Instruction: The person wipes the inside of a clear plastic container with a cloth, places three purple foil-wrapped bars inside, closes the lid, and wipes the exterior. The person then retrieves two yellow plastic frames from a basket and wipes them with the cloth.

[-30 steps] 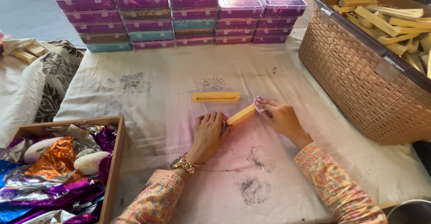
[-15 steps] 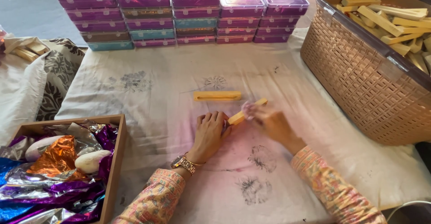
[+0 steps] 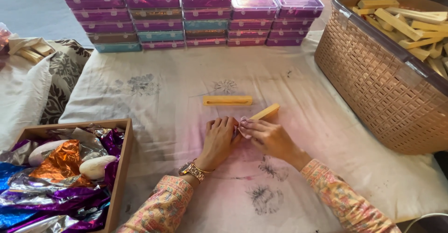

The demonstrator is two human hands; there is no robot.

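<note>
Here, both hands, left (image 3: 219,137) and right (image 3: 266,137), pinch a smooth pale-yellow rectangular bar (image 3: 264,112) on the wrinkled cloth (image 3: 163,97).

A pale cloth (image 3: 177,116) printed with faint grey flowers covers the work surface. Directly on it lie a yellow bar (image 3: 227,101), stacks of purple and teal lidded boxes (image 3: 191,16) along the far edge, and a woven basket (image 3: 378,83) at the right. A wooden tray (image 3: 122,167) of crumpled foil sits at the near left.
</note>
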